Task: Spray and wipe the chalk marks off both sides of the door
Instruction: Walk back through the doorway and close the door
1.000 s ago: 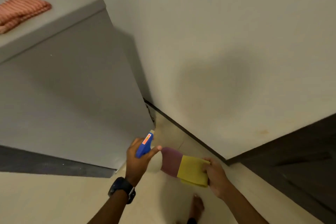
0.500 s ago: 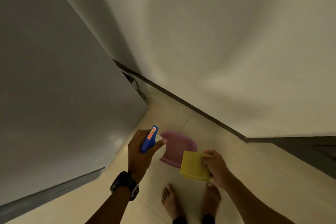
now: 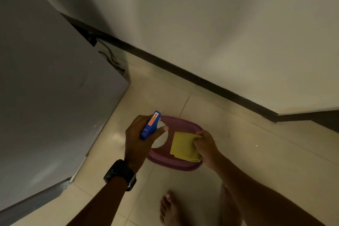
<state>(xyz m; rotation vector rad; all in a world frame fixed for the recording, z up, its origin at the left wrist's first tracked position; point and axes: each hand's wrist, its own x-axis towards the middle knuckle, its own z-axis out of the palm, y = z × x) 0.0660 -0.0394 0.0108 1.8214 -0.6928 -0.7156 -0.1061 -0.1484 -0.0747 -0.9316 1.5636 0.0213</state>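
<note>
My left hand (image 3: 139, 137) grips a spray bottle with a blue trigger head (image 3: 150, 124) and a whitish body, the nozzle pointing away from me. My right hand (image 3: 205, 145) pinches a folded yellow cloth (image 3: 183, 146) by its upper right corner. Both hands hover over a purple plastic basket (image 3: 176, 165) that stands on the tiled floor. No door with chalk marks shows in this view.
A tall grey appliance (image 3: 45, 97) fills the left side, with cables behind it near the corner. A cream wall (image 3: 220, 33) with a dark skirting runs across the back. My bare feet (image 3: 168, 209) stand on the beige tiles below the basket.
My view has tilted down from the appliance top toward the floor. The purple basket has come fully into sight, and both hands have lowered over it with the bottle and cloth still held.
</note>
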